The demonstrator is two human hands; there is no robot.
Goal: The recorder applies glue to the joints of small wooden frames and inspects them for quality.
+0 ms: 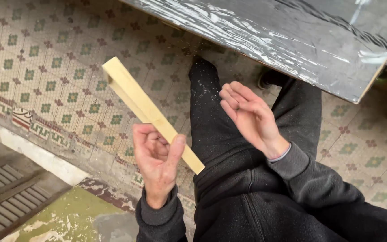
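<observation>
The wood strip's far end looks notched, but it's hard to make out. The left hand is clamped on the strip's near end, with the rest running off toward 10 o'clock. The right hand sits at 2 o'clock, fingers loosely spread, holding nothing. The black board is cut off up top.

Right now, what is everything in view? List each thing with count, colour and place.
wooden strip: one, pale yellow, slanting from upper left down to the left hand.
board: one, dark with a glossy film, top right.
tiled floor: patterned cream, green and brown, underfoot.
step edge: pale, worn, lower left.
grating: grey slats, bottom left.
shoe: one, dark, under the board.
left hand: grips the strip.
right hand: open, empty, palm showing.
</observation>
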